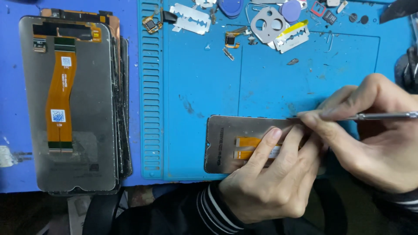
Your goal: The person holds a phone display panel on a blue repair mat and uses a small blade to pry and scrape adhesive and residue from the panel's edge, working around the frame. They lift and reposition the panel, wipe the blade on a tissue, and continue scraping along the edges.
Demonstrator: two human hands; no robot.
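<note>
So, left hand presses down on a phone screen panel lying back-side up on the blue mat, near the mat's front edge. Left fingers are laid flat across the panel's orange ribbon cable, holding the panel steady rather than gripping it. Right hand pinches a thin metal tool between thumb and forefinger, fingers closed tight on it; the tool lies almost level, its tip touching the panel's top edge just beside the left fingertips. Both wrists show dark sleeves with striped cuffs.

Left of the mat, on the blue desk, sits a stack of screen panels, the top one back-side up with a long orange ribbon cable running down it; edges of the lower ones stick out on the right side. Along the mat's far edge lies loose clutter: a razor blade, a second razor blade with a yellow strip on it, a grey camera-lens frame, small camera modules, two round blue picks. Well apart from the hands.
</note>
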